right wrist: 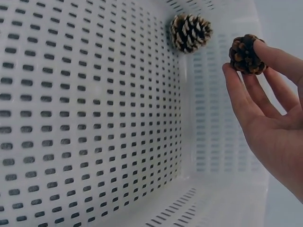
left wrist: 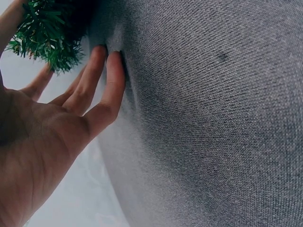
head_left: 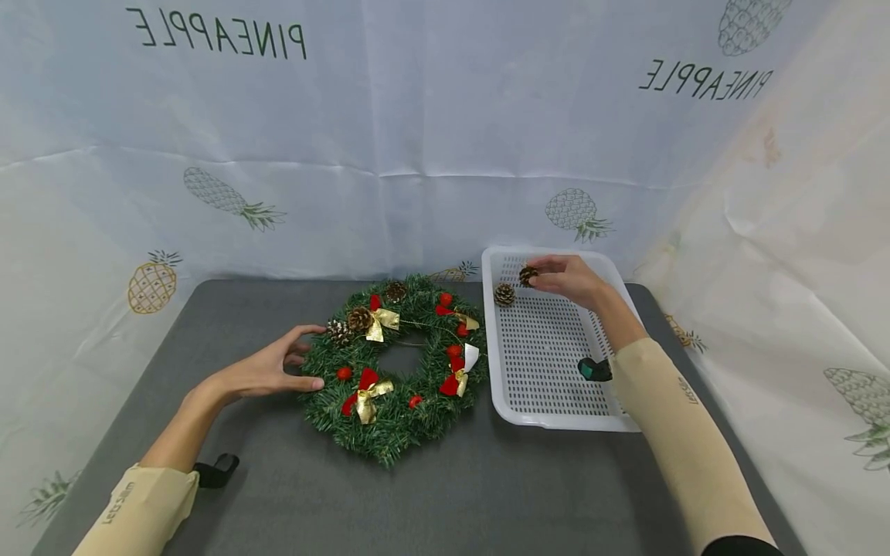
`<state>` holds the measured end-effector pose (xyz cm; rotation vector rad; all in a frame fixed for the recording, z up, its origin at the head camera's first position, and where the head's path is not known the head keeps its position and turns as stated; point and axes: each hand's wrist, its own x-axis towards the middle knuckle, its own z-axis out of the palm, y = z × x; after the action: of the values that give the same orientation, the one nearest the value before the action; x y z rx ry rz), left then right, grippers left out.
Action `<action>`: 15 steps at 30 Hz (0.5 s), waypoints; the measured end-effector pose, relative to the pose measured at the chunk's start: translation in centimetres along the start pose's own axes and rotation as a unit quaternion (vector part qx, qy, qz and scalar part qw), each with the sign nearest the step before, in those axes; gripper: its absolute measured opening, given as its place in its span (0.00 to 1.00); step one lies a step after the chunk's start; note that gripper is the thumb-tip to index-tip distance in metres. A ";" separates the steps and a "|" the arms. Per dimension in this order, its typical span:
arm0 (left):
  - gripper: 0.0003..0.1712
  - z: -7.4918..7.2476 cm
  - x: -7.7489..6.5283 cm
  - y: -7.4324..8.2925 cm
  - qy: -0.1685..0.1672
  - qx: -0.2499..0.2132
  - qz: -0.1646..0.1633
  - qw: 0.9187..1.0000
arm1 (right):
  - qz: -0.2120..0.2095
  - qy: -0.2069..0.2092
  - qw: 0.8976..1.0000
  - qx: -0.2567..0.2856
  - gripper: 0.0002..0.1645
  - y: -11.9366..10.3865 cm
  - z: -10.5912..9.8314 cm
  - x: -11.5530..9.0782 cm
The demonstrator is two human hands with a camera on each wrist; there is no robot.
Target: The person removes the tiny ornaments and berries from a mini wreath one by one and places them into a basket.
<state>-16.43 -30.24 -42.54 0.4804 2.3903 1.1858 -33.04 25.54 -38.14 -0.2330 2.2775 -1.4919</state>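
My right hand (head_left: 566, 278) pinches a small brown pine cone (right wrist: 247, 54) between thumb and fingertips, over the far part of a white perforated basket (head_left: 518, 417). A second pine cone (head_left: 504, 294), with pale-tipped scales, lies inside the basket by its left wall. At the left edge of a green wreath (head_left: 410, 432) rests my left hand (head_left: 274, 367), thumb and fingers spread against the greenery. Gold-and-red bows (head_left: 367, 395), red berries (head_left: 344, 373) and several pine cones (head_left: 360, 319) decorate the wreath. In the left wrist view, its fingertips (left wrist: 115, 59) reach down by the grey cloth.
A grey cloth-covered table (head_left: 278, 486) lies under the wreath and basket. Behind it hangs a white curtain (head_left: 417, 208) printed with pineapples. Black straps (head_left: 217, 469) show at both wrists. The basket stands close to the wreath's right side.
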 end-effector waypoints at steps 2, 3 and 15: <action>0.56 0.0 0.0 0.0 0.001 0.001 0.000 1.000 | 0.004 0.001 1.000 0.005 0.33 0.3 -0.1 0.0; 0.56 0.0 0.0 0.0 0.002 0.001 0.000 1.000 | 0.006 0.001 1.000 0.010 0.33 0.4 -0.1 0.0; 0.56 0.0 -0.1 -0.1 0.000 -0.002 0.002 1.000 | 0.045 0.011 0.999 -0.014 0.34 1.1 0.6 -0.3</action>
<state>-16.33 -30.38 -42.58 0.4842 2.3876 1.1918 -32.41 25.58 -39.28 -0.1223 2.2954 -1.4249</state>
